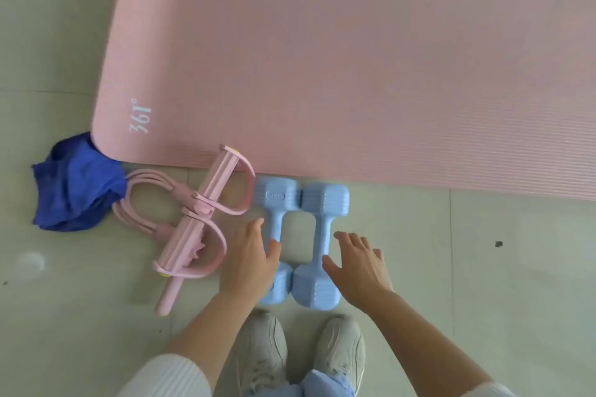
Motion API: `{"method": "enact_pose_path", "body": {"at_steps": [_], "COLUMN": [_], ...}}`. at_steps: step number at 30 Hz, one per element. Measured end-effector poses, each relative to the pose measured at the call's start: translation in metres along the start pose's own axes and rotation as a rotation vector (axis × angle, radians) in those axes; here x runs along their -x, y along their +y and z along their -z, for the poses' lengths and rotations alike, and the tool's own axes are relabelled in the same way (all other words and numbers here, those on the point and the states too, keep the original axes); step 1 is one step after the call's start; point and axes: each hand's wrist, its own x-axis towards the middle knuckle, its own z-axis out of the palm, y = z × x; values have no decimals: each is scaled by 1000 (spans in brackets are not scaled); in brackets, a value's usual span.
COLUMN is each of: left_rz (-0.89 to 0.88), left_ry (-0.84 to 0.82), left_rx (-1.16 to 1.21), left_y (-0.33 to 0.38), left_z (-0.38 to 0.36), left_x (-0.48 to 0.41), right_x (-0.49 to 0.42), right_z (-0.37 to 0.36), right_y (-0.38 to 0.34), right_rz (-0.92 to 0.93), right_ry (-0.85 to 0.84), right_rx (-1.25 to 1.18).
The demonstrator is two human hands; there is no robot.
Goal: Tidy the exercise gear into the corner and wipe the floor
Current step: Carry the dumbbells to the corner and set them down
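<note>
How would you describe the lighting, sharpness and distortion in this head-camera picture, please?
Head view: soft, even light, only faint shadows beside the dumbbells; head view: a pale glare patch on the floor at left; head view: wide-angle bowing curves the pink mat along its edges; head view: mildly soft overall, the left hand and right hand slightly smeared.

Pink mat [354,74], light blue dumbbells [300,235].
The mat has fine ribs; the cloth [74,187] is deep blue, the puller [196,219] pink.

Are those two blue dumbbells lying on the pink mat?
No, the blue dumbbells lie on the tiled floor, just beside the pink mat.
</note>
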Motion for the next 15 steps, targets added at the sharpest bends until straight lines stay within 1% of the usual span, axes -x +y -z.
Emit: {"method": "enact_pose_path", "body": {"at_steps": [3, 5, 7, 8, 9, 11, 15], "left_rz": [88, 161, 237, 264, 283, 299, 317], "left_ry": [0, -97, -210, -238, -265, -316, -342], "left_rx": [86, 203, 425, 505, 558, 557, 572], "left_y": [-16, -22, -23, -22, -24, -25, -15], "left_z": [-30, -42, -49, -48, -50, -52, -48], "left_x": [-22, -37, -49, -54, -59, -65, -60], "right_x": [-26, -42, -54, -58, -62, -66, -60], "right_z": [-28, -40, -47, -47, -48, -47, -44], "right_y": [7, 4, 4, 3, 4, 4, 2], "right_rz": [-65, -186, -287, -315, -332, -366, -415], "right_ry": [-46, -73, -87, -92, -113, -152, -161], "right_rx": [-204, -478, -756, -839, -912, -1003, -1122]}}
